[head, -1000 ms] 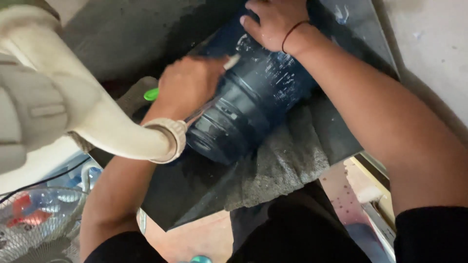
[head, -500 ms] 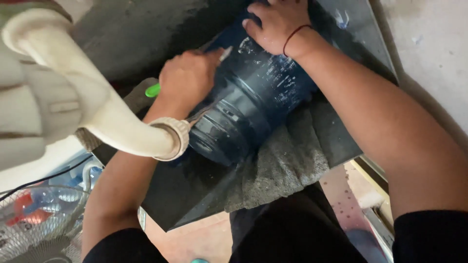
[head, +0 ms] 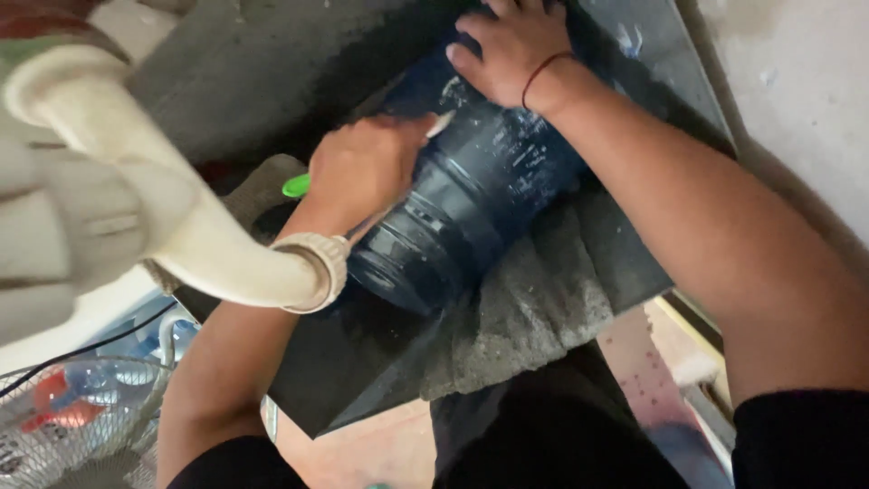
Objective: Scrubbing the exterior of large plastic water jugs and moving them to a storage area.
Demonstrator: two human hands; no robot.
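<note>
Against the side of a dark blue ribbed jug (head: pixel 480 195), the left hand (head: pixel 367 167) is clenched around a small tool whose pale tip (head: pixel 441 124) touches the jug's wall and whose green end (head: pixel 295 186) sticks out behind the knuckles; the tight grip seems meant to press that tip hard on the plastic. Farther up, the right hand (head: pixel 511 50) lies flat with fingers spread on the jug's far end, grasping nothing, apparently bearing down so the round body cannot roll under the pressing tool. White flecks and smears mark the jug's wall around both hands. The jug lies on its side across a dark slab-like surface (head: pixel 362 362), its near end pointing toward the surface's near-left corner, and a rough grey cloth (head: pixel 525 317) is bunched along its lower flank toward the near edge, likely as a cushion or wedge. Off the surface's left edge, a cream-coloured curved pipe (head: pixel 181 226) with a ribbed collar crosses in front of the left forearm, and a wire fan guard (head: pixel 63 426) shows below it.
</note>
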